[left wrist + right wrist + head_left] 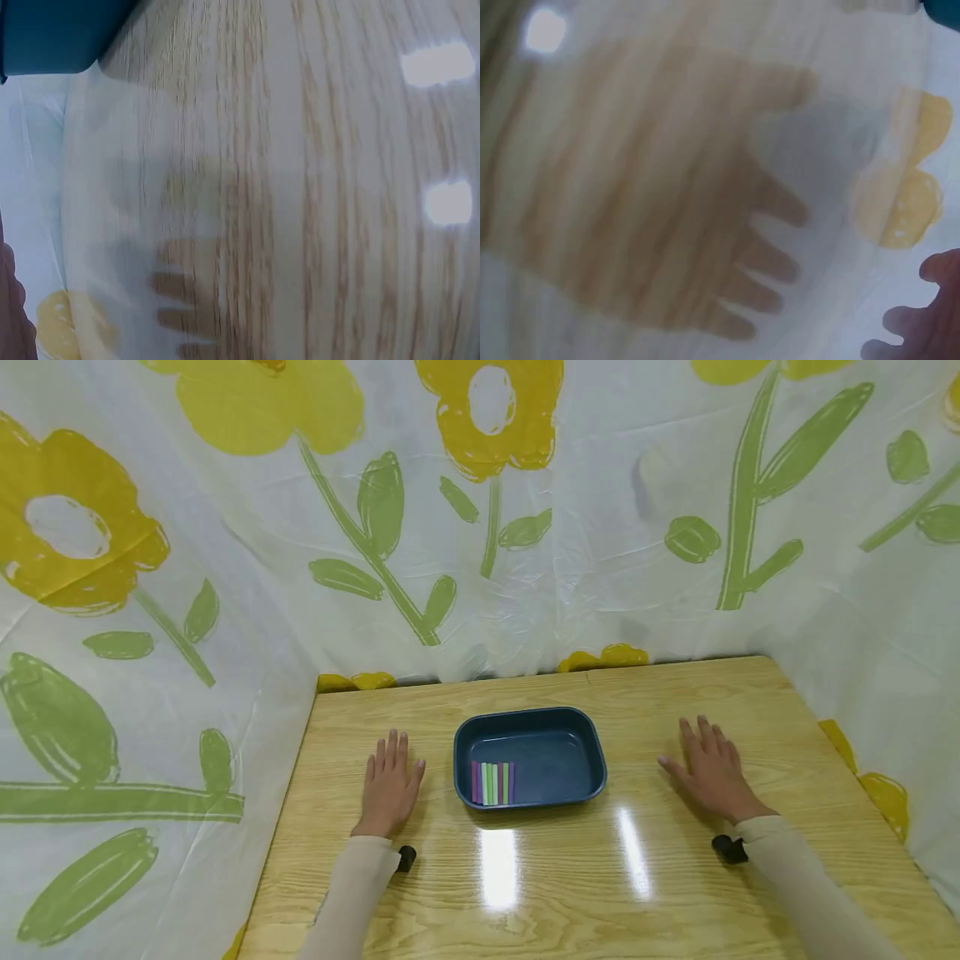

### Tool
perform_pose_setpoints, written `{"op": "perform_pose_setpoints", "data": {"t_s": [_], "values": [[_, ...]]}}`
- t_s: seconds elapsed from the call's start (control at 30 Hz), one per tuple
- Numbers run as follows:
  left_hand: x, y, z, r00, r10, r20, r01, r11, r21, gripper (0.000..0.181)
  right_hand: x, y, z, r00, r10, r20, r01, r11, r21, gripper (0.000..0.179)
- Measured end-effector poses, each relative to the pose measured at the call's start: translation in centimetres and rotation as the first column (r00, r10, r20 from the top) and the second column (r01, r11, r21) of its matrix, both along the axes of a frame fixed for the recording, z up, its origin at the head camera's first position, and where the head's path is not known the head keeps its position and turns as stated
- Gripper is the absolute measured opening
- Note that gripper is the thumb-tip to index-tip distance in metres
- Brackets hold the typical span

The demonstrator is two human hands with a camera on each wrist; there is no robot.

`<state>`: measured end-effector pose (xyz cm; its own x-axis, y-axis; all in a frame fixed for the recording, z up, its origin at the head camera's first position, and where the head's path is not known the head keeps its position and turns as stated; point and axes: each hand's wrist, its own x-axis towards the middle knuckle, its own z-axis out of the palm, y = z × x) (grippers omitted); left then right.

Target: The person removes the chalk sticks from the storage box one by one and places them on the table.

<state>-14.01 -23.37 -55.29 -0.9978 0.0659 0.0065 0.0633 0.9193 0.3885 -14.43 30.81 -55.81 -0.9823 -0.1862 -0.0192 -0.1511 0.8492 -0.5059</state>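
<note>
A dark blue rectangular tray point(558, 768) with rounded corners sits on the table between the two hands. Several thin sticks point(492, 783) in purple, pale green and dark pink stand side by side in its front left part. To the left of the tray, the left hand point(388, 789) is held palm down with straight fingers and nothing in it. On the other side, the right hand point(711, 772) has its fingers spread, also holding nothing. At the edge of the right wrist view the right fingers point(930, 307) show, with their reflection on the tabletop.
The wooden table point(420, 902) has glossy light reflections near its front. White sheeting point(600, 568) with yellow flowers and green leaves hangs behind it and along both sides. A black wrist camera point(729, 849) is worn below the right hand, and another point(406, 859) at the left wrist.
</note>
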Motion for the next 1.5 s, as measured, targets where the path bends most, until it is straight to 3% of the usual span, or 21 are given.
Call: {"op": "perform_pose_setpoints", "data": {"t_s": [0.23, 0.5, 0.73, 0.87, 0.97, 1.1, 1.17, 1.33, 1.5], "values": [[0.1, 0.7, 0.0, 1.000, 0.006, 0.019, -0.007, 1.000, 0.023, 0.069, -0.4, -1.6, 0.7, 0.997, 0.033, -0.072, -0.035, 0.999, -0.029, 0.086], [0.1, 2.4, 0.2, 0.998, -0.041, -0.053, 0.045, 0.995, 0.088, 0.067, -0.3, -3.5, 1.3, 0.992, 0.051, -0.115, -0.057, 0.997, -0.043, 0.082], [0.1, 4.0, 0.5, 0.994, -0.083, -0.075, 0.091, 0.990, 0.111, 0.063, -0.1, -5.3, 2.0, 0.993, 0.057, -0.107, -0.062, 0.997, -0.046, 0.082], [0.3, 4.8, 1.0, 0.995, -0.088, -0.056, 0.098, 0.973, 0.208, 0.062, 0.2, -6.4, 2.4, 0.992, 0.065, -0.110, -0.072, 0.996, -0.058, 0.082], [0.5, 5.4, 1.2, 0.996, -0.077, -0.042, 0.087, 0.930, 0.356, 0.058, 0.4, -7.3, 2.6, 0.986, 0.074, -0.150, -0.085, 0.994, -0.070, 0.079], [0.6, 6.2, 1.4, 0.998, -0.052, -0.021, 0.055, 0.829, 0.557, 0.049, 0.7, -8.4, 2.8, 0.974, 0.073, -0.216, -0.099, 0.989, -0.112, 0.073], [0.7, 6.6, 1.6, 0.999, -0.024, 0.025, 0.004, 0.782, 0.624, 0.047, 0.7, -9.0, 2.9, 0.969, 0.071, -0.236, -0.105, 0.985, -0.134, 0.070], [0.8, 7.3, 1.5, 0.990, 0.060, 0.130, -0.136, 0.684, 0.717, 0.046, 1.0, -10.3, 3.2, 0.962, 0.060, -0.267, -0.109, 0.979, -0.173, 0.065], [0.8, 7.8, 1.5, 0.980, 0.119, 0.161, -0.200, 0.621, 0.758, 0.043, 1.3, -11.4, 3.3, 0.959, 0.033, -0.281, -0.098, 0.971, -0.220, 0.064]]}}
